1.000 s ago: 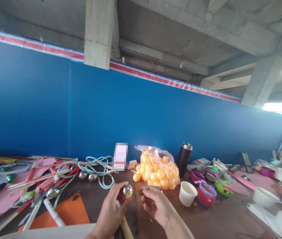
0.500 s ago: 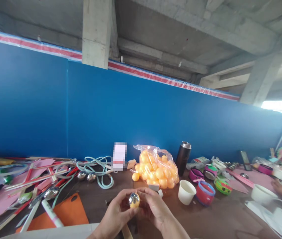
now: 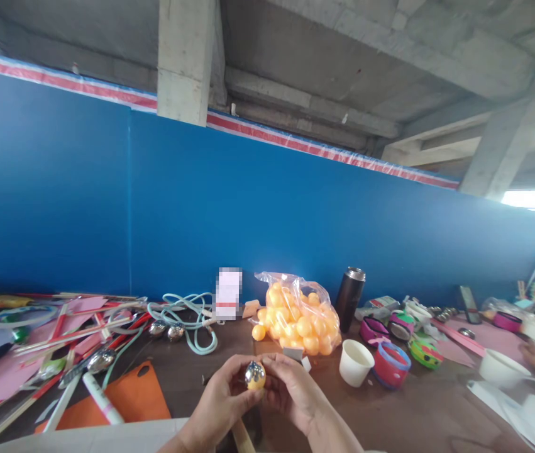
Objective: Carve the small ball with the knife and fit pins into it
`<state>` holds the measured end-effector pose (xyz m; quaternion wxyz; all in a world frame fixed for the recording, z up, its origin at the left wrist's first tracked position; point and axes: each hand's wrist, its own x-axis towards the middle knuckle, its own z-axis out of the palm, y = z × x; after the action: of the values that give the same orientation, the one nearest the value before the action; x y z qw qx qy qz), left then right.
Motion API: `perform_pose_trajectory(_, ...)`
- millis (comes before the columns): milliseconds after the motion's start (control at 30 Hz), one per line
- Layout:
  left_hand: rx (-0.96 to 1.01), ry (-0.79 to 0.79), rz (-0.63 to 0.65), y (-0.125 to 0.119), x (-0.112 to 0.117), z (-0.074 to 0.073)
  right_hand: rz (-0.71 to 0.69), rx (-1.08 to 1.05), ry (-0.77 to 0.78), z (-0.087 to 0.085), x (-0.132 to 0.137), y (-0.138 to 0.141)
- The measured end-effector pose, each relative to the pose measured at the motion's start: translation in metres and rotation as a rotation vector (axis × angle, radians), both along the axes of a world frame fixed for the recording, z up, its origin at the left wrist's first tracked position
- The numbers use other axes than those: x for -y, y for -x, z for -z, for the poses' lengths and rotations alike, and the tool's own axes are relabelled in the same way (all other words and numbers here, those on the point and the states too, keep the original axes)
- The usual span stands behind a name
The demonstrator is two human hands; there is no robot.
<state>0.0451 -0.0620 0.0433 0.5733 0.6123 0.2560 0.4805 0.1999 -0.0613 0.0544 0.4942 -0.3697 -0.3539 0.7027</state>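
A shiny silver ball [image 3: 254,375], with a yellow-gold tone on its lower part, sits between my two hands at the bottom middle of the view. My left hand [image 3: 229,396] curls round its left side, thumb underneath. From the right, my right hand [image 3: 292,391] closes in with bent fingers touching the ball's edge; its fingertips are partly hidden. Below my left hand a wooden stick [image 3: 242,435] shows on the brown table [image 3: 295,434]. Just beyond my hands lies a clear bag of orange balls [image 3: 298,318], with one loose orange ball [image 3: 258,332] beside it.
To the right stand a white paper cup [image 3: 356,363], a black bottle [image 3: 351,296] and a red-blue round pouch [image 3: 391,366]. At left are an orange sheet [image 3: 139,396], a white marker [image 3: 102,397], sticks and a pale blue cord [image 3: 196,343]. A blue partition [image 3: 267,195] rises behind.
Both hands stay round the silver ball, nearly in the same place. The ball's yellow lower part looks slightly different, and the whole view has shifted a little.
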Motion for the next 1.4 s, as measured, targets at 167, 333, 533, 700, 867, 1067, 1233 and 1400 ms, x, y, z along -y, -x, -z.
perform_pose_trajectory(167, -0.053, -0.047, -0.098, 0.001, -0.001, 0.001, 0.004, 0.009, 0.024, -0.002, 0.001, 0.001)
perform_pose_trajectory(333, -0.205, -0.212, -0.238, 0.001, 0.003, -0.004, -0.019, 0.028, 0.073, -0.002, 0.0, 0.002)
perform_pose_trajectory(533, -0.299, -0.344, -0.306, 0.0, 0.007, -0.008, -0.037, 0.003, 0.114, -0.005, 0.001, 0.001)
perform_pose_trajectory(700, -0.316, -0.361, -0.311, 0.001, 0.009, -0.011, -0.054, -0.06, 0.117, -0.01, 0.003, 0.001)
perform_pose_trajectory(867, -0.278, -0.352, -0.271, 0.001, 0.011, -0.012, -0.056, -0.122, 0.143, -0.012, 0.005, 0.001)
perform_pose_trajectory(1067, -0.212, -0.319, -0.199, 0.0, 0.012, -0.014, -0.058, -0.176, 0.195, -0.013, 0.005, 0.002)
perform_pose_trajectory(1233, -0.217, -0.302, -0.18, 0.001, 0.014, -0.015, -0.091, -0.194, 0.227, -0.006, 0.0, 0.0)
perform_pose_trajectory(1400, -0.22, -0.311, -0.187, 0.0, 0.014, -0.015, -0.064, -0.18, 0.234, -0.003, -0.002, -0.003)
